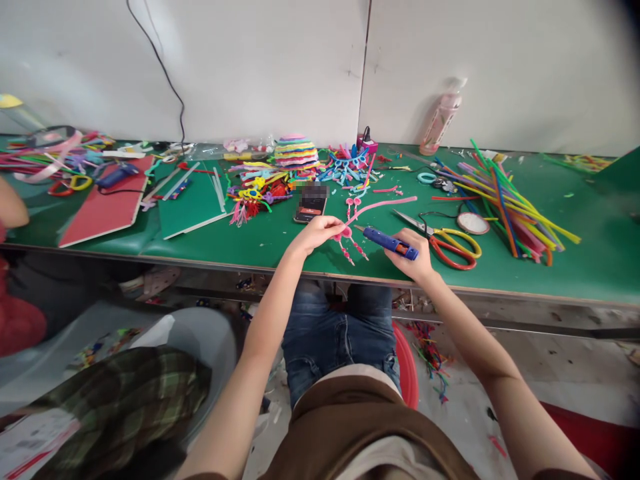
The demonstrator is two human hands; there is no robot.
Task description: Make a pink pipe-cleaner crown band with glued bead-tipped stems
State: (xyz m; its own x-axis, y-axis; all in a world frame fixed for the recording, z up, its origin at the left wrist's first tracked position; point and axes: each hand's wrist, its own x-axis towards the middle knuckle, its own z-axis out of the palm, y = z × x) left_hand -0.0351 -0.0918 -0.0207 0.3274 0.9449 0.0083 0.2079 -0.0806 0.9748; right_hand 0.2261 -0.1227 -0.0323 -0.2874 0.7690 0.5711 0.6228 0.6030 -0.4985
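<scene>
My left hand pinches a small pink pipe-cleaner figure with thin dangling legs, held just above the green table. My right hand is closed round a blue glue gun, whose nozzle points left at the pink figure. A long pink pipe cleaner lies on the table just behind my hands.
Red-and-yellow scissors lie right of my right hand, beside a bundle of coloured sticks. A phone, a stack of felt shapes, a pink bottle and a red board sit farther back. Another person's arm shows at far left.
</scene>
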